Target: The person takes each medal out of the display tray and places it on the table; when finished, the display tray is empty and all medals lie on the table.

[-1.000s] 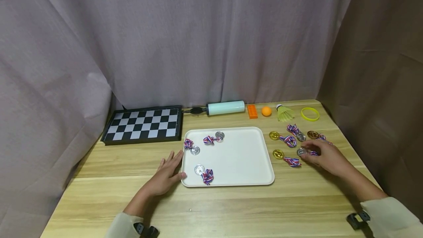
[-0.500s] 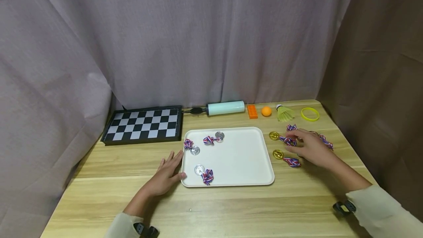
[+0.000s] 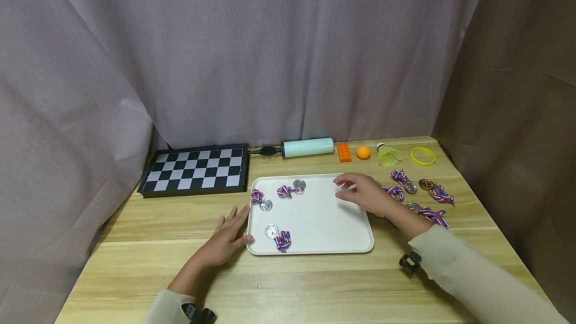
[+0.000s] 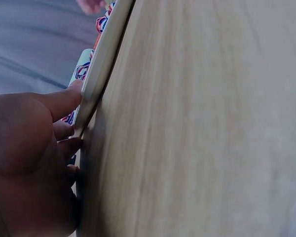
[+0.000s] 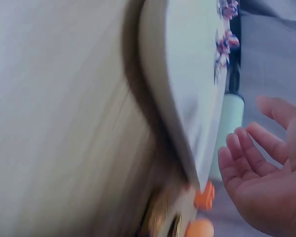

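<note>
So the back of the wooden desk (image 3: 315,284) has a whole row of random stuff. Far left is a folding chessboard (image 3: 195,169), black and white squares, lying flat. Next to it a pale mint-green cylinder (image 3: 308,147) on its side with a black bit sticking out of its left end. Then an orange building brick (image 3: 343,152), an orange ping-pong ball (image 3: 362,152) just beside it, a yellow-green shuttlecock (image 3: 387,154) tipped over, and a yellow rubber wristband (image 3: 422,156) near the right corner. Behind all of it hangs a greyish-mauve curtain (image 3: 252,54), with a brown one (image 3: 513,89) on the right side.
</note>
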A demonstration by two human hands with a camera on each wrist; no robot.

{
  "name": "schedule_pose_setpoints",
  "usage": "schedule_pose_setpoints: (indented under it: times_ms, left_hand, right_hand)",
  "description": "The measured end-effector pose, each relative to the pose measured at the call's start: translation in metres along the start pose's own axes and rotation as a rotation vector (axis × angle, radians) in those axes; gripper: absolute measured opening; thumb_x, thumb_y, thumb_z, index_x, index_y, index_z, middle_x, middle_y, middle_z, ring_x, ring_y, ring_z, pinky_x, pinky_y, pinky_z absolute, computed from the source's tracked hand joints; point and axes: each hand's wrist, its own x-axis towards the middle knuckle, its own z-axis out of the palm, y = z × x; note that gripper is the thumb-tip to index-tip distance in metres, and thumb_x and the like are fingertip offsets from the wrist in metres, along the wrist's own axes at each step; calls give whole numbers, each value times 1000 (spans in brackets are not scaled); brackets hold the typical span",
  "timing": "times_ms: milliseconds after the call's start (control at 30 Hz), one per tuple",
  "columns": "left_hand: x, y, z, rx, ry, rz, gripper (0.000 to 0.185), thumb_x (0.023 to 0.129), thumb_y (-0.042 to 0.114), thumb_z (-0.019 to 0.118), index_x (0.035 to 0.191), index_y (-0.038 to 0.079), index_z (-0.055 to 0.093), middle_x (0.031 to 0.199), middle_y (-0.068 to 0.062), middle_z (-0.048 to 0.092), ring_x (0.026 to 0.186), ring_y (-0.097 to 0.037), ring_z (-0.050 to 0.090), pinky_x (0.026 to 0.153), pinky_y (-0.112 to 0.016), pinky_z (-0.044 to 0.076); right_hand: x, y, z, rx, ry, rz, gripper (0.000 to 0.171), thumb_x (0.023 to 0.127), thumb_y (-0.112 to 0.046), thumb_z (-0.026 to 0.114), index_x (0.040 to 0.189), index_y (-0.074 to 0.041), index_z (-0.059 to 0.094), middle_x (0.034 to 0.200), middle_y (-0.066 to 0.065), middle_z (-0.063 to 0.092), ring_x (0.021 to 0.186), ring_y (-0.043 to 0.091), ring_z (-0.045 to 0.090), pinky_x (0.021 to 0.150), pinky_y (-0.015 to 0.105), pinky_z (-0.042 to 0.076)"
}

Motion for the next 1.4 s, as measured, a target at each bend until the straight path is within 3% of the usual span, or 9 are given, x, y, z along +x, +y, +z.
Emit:
schedule_pose_setpoints:
  times_ms: [300, 633, 733, 967, 1400]
  left_hand:
    - [0, 3, -1, 1, -2, -1, 80, 104, 32, 60, 165, 9, 15, 172, -11, 14, 159, -40, 0, 124, -64, -6]
    - [-1, 3, -1, 1, 9, 2, 79, 105, 32, 60, 165, 8, 16, 171, -12, 16, 158, -41, 2, 124, -65, -5]
    - [-1, 4, -1, 0, 8, -1, 79, 105, 32, 60, 165, 7, 16, 171, -12, 16, 158, -40, 2, 124, -65, -5]
    - [-1, 5, -1, -10, 1, -2, 79, 105, 33, 60, 165, 8, 15, 172, -12, 15, 159, -39, 0, 124, -64, -6]
    - [-2, 6, -2, -15, -1, -8, 79, 105, 32, 59, 165, 8, 15, 172, -12, 15, 159, -39, 0, 124, -64, -6]
  right_hand:
    - [43, -17, 46, 25, 38, 53, 40, 98, -18, 72, 131, 2, 66, 128, 19, 68, 116, 35, 64, 102, 51, 52]
    - [75, -26, 86, -79, 181, 106, 27, 92, -23, 78, 107, -1, 72, 101, 12, 68, 93, 24, 59, 85, 40, 52]
    - [77, -29, 90, -128, 192, 124, 25, 89, -22, 81, 102, -2, 72, 95, 9, 64, 89, 22, 56, 81, 37, 49]
    - [75, -31, 90, -182, 153, 147, 31, 85, -19, 85, 108, -3, 71, 95, 7, 60, 87, 20, 53, 77, 34, 47]
    - [73, -31, 82, -67, 101, 147, 33, 82, -7, 84, 111, -4, 68, 99, 8, 61, 91, 21, 54, 80, 34, 47]
